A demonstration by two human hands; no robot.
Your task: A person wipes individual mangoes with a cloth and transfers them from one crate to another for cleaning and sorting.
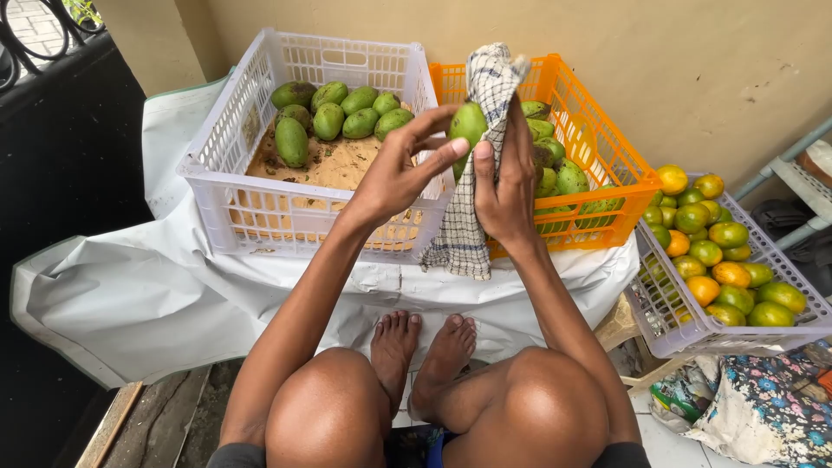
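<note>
My left hand (400,170) holds a green mango (466,124) by the fingertips, raised in front of me. My right hand (505,182) grips a white checked cloth (464,227) that is pressed against the mango's right side and hangs down below it. Behind my hands stand a white plastic crate (227,186) with several green mangoes (329,117) on brown paper, and an orange plastic crate (607,217) with more green mangoes (563,178).
A pale basket (685,334) of green and orange citrus fruit sits at the right. The crates rest on a white sheet (156,286). My knees and bare feet are below. A flowered cloth (763,403) lies at lower right; a beige wall is behind.
</note>
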